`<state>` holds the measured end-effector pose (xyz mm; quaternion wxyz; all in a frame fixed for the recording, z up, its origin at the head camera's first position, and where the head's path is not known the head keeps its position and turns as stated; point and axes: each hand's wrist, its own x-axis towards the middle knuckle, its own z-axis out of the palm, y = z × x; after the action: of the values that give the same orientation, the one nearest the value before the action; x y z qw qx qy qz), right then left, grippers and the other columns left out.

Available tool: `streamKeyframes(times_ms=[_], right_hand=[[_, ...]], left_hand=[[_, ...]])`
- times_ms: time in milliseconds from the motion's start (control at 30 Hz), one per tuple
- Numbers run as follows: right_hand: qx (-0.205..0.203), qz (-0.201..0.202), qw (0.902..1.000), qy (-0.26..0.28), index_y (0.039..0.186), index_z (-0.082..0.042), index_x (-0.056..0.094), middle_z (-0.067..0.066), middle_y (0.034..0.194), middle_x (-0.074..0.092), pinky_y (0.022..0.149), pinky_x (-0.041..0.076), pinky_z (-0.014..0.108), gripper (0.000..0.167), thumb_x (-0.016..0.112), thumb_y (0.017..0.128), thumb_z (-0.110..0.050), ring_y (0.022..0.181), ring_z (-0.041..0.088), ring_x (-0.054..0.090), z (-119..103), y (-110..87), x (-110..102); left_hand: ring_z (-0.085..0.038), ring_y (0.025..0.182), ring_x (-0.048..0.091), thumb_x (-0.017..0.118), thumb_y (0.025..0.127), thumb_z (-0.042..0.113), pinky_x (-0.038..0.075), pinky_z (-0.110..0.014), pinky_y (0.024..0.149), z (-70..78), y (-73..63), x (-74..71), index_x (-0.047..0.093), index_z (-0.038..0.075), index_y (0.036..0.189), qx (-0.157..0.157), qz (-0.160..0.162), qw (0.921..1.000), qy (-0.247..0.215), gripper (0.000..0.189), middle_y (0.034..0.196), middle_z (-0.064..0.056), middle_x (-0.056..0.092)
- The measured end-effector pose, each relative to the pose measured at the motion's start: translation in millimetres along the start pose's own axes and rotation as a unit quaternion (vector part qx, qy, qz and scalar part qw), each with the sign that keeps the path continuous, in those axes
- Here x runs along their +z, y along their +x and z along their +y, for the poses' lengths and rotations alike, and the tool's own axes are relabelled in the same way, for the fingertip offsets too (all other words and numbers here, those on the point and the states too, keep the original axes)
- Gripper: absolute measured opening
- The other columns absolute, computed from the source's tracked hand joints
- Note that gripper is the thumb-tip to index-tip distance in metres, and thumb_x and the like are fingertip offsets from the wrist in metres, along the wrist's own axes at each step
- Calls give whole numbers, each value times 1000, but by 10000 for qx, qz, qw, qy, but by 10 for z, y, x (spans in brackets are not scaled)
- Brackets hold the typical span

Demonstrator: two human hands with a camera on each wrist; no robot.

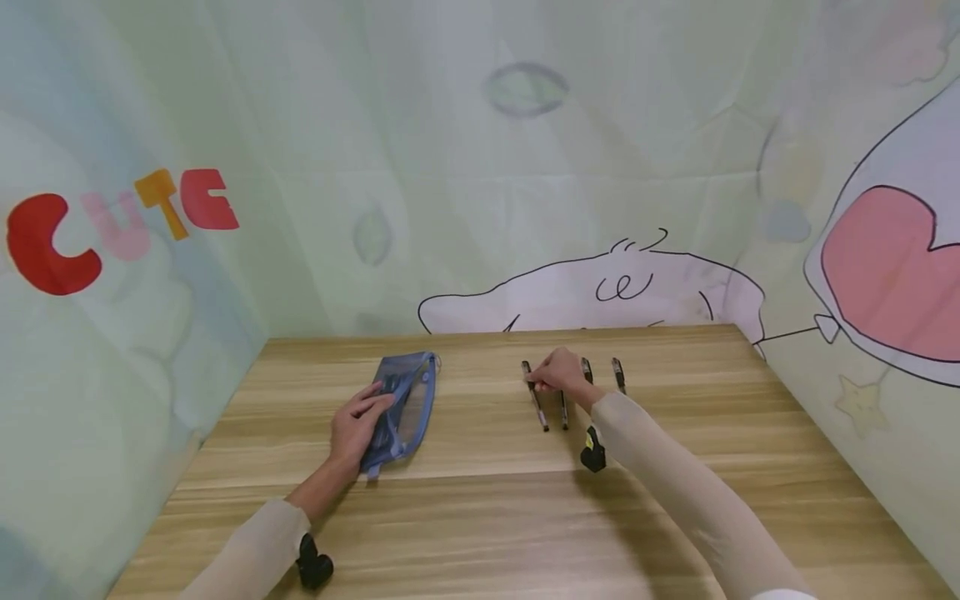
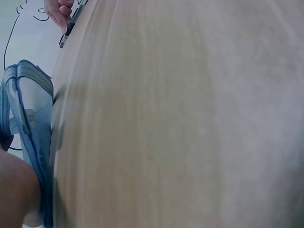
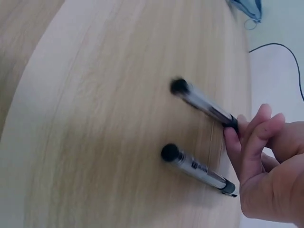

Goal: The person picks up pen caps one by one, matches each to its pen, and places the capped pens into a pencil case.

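On the left of the table lies a blue mesh zip pencil case (image 1: 423, 408), its zipped mouth parted toward the right. My left hand (image 1: 360, 423) holds it by its near side, fingers over the mesh and the thumb by the opening. Dark shapes show through the mesh, too faint to name. My right hand (image 1: 558, 371) pinches the leftmost black-capped clear pen (image 1: 537, 408) between thumb and fingertips, seen closer in the right wrist view (image 3: 209, 108). Right beside it lies a second pen (image 3: 197, 172), partly hidden by the hand in the head view.
Two more pens lie to the right, one (image 1: 587, 367) partly behind the right wrist and one (image 1: 618, 375) farther right. The wooden table (image 1: 465, 533) ends at a printed cloth wall (image 1: 450, 208). Black wrist devices hang by both sleeves.
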<state>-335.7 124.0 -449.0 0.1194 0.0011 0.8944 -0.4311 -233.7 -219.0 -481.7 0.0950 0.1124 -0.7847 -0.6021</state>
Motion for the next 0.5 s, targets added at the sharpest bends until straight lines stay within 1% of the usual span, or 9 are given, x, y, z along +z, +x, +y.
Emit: streamKeyframes(times_ms=[67,133,233,300,367,433,500], right_hand=[[132,-198,9991,340,99,7,78,-4,54,64,46,44,11,21,77,92,-12,43,1,54,-3,2,-10],[353,-423,9943,916,103,10,76,-4,55,64,46,44,10,22,75,93,-10,45,0,54,-7,4,-18],[648,-738,9782,1827,106,12,74,-2,59,67,48,44,10,22,72,95,-8,48,1,55,-29,5,-15],[755,-889,9675,2245,103,10,75,-1,61,68,50,45,10,20,71,96,-8,49,1,56,-61,7,3],[797,-1030,9587,2529,96,7,76,-1,62,69,50,45,10,16,71,96,-9,50,1,56,-98,11,37],[796,-1144,9533,2679,91,4,75,-1,62,69,50,44,9,15,71,96,-9,50,0,55,-142,16,87],[818,-1200,9479,2835,95,5,75,0,63,70,49,43,9,14,71,96,-8,49,-1,56,-184,23,153]], left_hand=[[-25,148,43,73,95,28,35,-39,123,8,-5,-4,71,-4,122,-11,-9,10000,3,42,151,-6,57],[-26,149,43,73,95,29,35,-40,123,12,-6,-5,71,-4,122,-20,-18,10000,19,42,151,-7,57],[-26,149,43,73,95,29,35,-40,123,16,-1,0,71,-3,122,-22,-21,10000,38,42,151,-7,57],[-26,148,43,73,95,29,35,-39,123,15,4,2,71,-3,122,-19,-14,10000,49,41,150,-7,58],[-26,148,44,73,95,29,35,-39,124,12,7,0,71,-3,121,-9,-15,10000,55,41,150,-7,58],[-26,148,43,73,95,29,35,-39,124,9,7,-2,71,-3,121,1,-22,10000,49,41,150,-7,58],[-26,148,44,73,95,28,35,-39,123,6,6,0,71,-4,121,14,-18,10000,52,41,150,-7,58]])
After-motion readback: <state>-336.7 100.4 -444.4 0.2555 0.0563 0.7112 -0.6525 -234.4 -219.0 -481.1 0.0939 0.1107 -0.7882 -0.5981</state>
